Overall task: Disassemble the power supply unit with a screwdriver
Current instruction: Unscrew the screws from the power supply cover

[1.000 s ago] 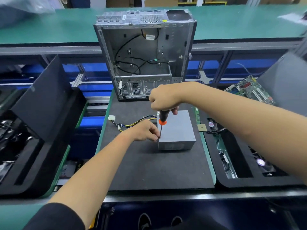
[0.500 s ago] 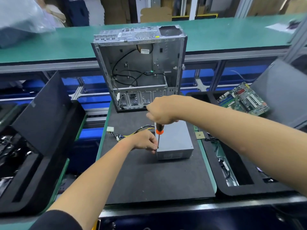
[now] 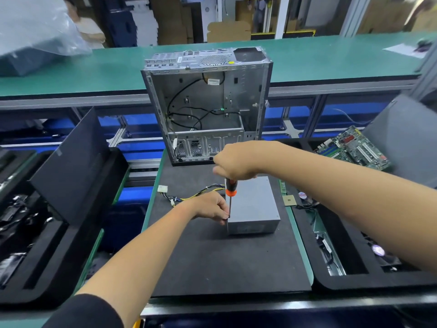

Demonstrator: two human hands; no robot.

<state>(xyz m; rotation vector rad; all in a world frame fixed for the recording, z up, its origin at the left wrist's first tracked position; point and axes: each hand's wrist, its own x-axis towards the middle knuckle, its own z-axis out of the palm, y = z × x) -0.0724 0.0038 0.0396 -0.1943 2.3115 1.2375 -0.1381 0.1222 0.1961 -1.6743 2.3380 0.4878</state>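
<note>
I'm gripping the screwdriver (image 3: 230, 185) upright in my right hand (image 3: 233, 162) | left hand (image 3: 210, 207) pinching its shaft at the power supply unit's (image 3: 253, 204) 9 o'clock edge | case (image 3: 208, 102) standing at 12 o'clock

- This is an electronics disassembly line in a factory or workshop, not a home.
- Long benches topped with green anti-static matting (image 3: 307, 58) run across the room on aluminium framing with blue panels beneath.
- The work spot is a black foam mat (image 3: 224, 261) laid on the bench.
- A stripped desktop computer case (image 3: 205, 105) stands open on it, loose cables inside.
- Black foam sorting trays (image 3: 42, 263) sit on both sides; a bare green motherboard (image 3: 352, 147) lies at the right one.
- Stacked cardboard boxes (image 3: 229, 31) fill the background, like warehouse stock.
</note>
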